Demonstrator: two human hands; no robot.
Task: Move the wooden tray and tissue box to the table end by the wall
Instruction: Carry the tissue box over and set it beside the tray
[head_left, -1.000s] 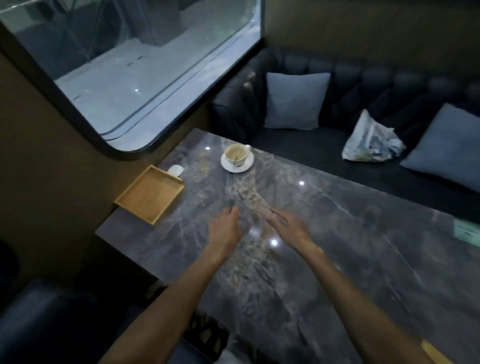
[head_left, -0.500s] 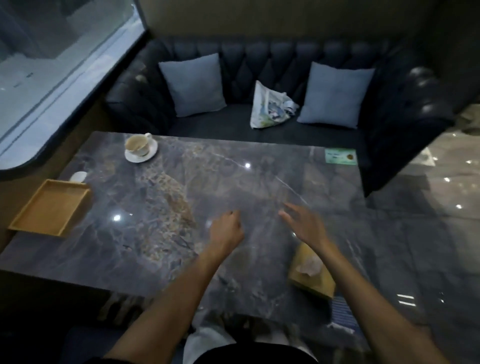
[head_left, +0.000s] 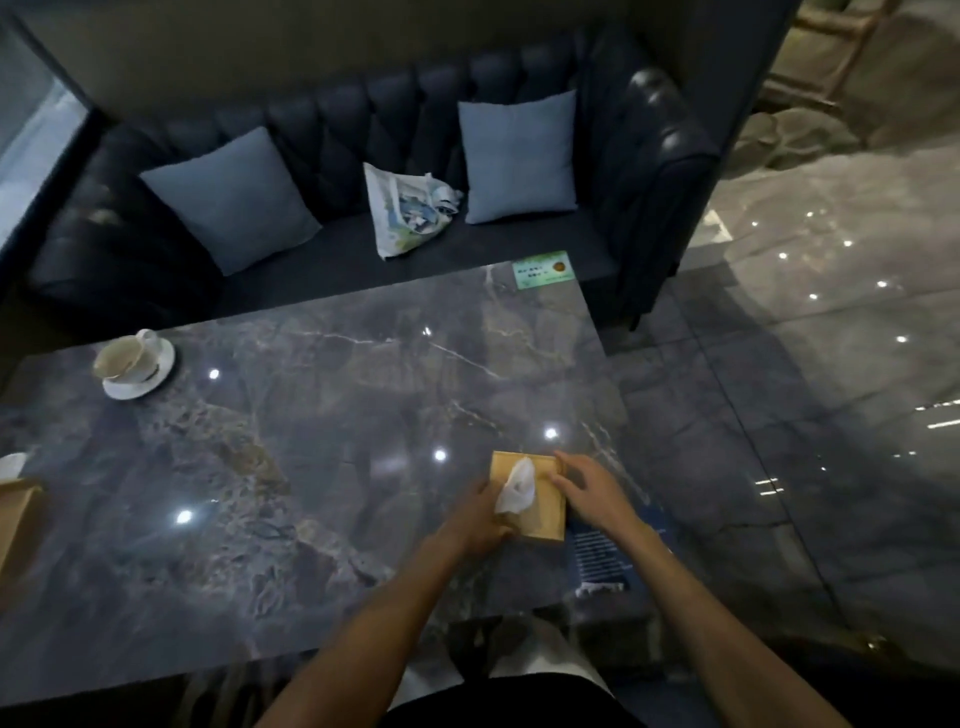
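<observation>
Both hands now closed in on wooden tissue box (head_left: 540, 514): left hand (head_left: 475, 517) cupping near-left side, right hand (head_left: 589, 493) fingers spread against right edge. Box between the fingers, on marble table (head_left: 311, 467); wooden tray (head_left: 13, 512) already far left. Lift looks next.

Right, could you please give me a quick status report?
Both hands, left and right, flank the tissue box. Box on table. Wooden tray at far-left edge. Cup off the direct line.

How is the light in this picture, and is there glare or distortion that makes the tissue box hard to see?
Head view: dim overall; small bright ceiling-light reflections dot the glossy marble table and the floor; none falls on the tissue box, held between the left hand and right hand. Wide-angle bending curves the edges; the wooden tray is cut off at the left border.
</observation>
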